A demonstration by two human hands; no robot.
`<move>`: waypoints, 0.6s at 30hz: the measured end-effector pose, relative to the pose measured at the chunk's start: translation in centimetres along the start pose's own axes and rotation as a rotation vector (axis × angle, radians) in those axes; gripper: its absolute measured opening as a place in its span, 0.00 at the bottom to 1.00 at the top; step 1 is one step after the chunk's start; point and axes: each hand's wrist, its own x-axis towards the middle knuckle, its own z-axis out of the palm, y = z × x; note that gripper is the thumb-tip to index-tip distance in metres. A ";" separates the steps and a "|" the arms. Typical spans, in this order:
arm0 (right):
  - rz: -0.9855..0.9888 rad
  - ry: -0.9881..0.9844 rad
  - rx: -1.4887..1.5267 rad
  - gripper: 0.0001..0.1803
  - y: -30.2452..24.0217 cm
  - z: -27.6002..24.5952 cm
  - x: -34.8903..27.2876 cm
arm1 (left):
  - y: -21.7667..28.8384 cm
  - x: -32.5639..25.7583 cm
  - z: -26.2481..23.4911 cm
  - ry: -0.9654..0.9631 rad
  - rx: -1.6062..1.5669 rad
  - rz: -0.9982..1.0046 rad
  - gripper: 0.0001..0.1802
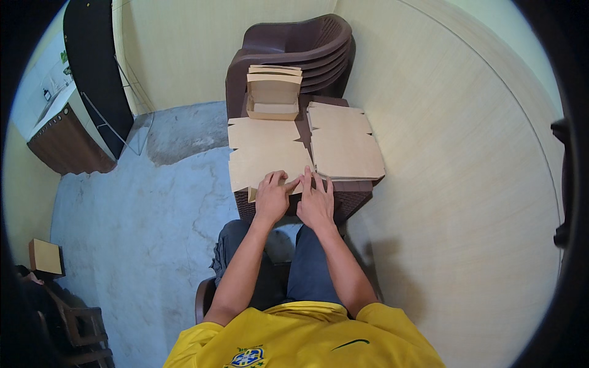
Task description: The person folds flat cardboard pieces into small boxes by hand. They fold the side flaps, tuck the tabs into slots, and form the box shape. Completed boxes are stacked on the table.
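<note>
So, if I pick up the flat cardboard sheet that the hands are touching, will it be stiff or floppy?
The cardboard sheet is probably light, as its edges look thin. It should be fairly stiff, since the similar-coloured open box beyond it holds its shape. It may bend near the left hand, where a tab seems folded up.

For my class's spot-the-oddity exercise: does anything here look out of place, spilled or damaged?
Yes: a grey patch interrupts the blue floor, left of the stacked chairs near the back wall; worn or wet, I cannot tell. The notched cardboard sheets look deliberately cut, not torn.
</note>
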 end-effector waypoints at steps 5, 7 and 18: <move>-0.051 0.090 0.096 0.55 0.8 0.8 -0.8 | 1.1 -0.3 -0.8 -0.024 0.009 0.005 0.24; -0.088 0.116 0.143 0.51 1.3 1.1 -1.2 | 0.9 -0.6 -1.4 -0.055 0.004 0.014 0.23; -0.174 0.271 0.425 0.35 3.0 -0.1 2.5 | -0.5 2.6 -3.0 -0.151 -0.021 -0.036 0.09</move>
